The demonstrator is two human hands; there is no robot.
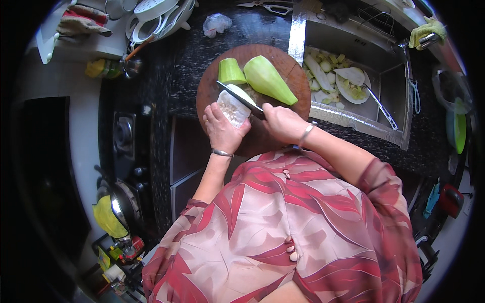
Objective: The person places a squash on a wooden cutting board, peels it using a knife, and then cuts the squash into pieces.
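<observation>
My left hand (225,130) grips a cut gourd piece (234,110), its white, spongy inner side facing up. In my right hand (284,123) is a kitchen knife (242,99), its dark blade lying slantwise along the far side of that piece. A pale slice shows just beyond the blade; whether it is fully severed I cannot tell. Further back on the round wooden cutting board (299,81) are a short light-green gourd chunk (231,71) and a longer tapered gourd section (269,79). The knife handle is mostly hidden in my fist.
Right of the board, a metal sink (390,85) holds gourd scraps (322,72) and a white dish (352,85) with a metal-handled utensil (382,110). A crumpled plastic bag (217,25) and scissors (278,8) lie behind. White colanders (151,22) stand back left, a gas burner (124,130) left.
</observation>
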